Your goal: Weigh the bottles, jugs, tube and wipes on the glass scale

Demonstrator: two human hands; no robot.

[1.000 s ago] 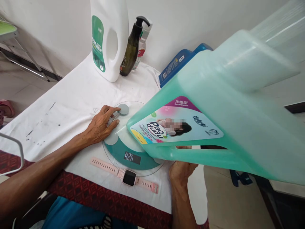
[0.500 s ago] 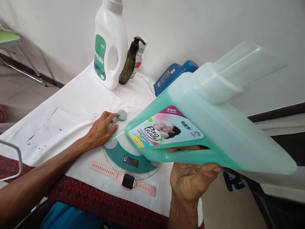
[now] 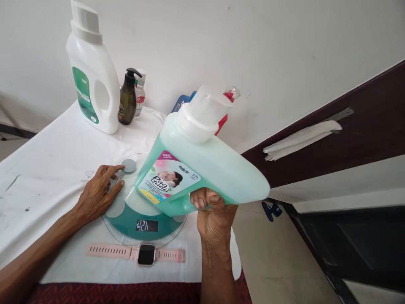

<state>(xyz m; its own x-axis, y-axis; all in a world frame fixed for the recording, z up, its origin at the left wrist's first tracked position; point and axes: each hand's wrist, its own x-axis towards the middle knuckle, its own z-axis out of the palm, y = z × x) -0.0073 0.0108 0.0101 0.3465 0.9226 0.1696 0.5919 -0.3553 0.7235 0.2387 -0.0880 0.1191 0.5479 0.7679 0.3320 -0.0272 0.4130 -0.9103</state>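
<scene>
A tilted laundry detergent bottle, filled with green liquid and topped by a pale cap, is held over the glass scale. My right hand grips it by the handle, with fingers wrapped through the opening. The bottle's lower end hangs at the scale's right half; whether it touches the glass cannot be told. My left hand rests at the scale's left edge, index finger and thumb spread apart on the glass. On the scale's lit display white digits show. A pink-strapped smartwatch lies just in front of the scale.
Along the wall stand a large white bottle, a dark pump bottle and a small clear bottle. A blue bottle and a red item are partly hidden behind the detergent. White cloth covers the table.
The detergent bottle has swung more upright and away from me, and my right hand now wraps its handle. The scale's display shows more digits. The view has shifted rightward; my left hand stays at the scale.
</scene>
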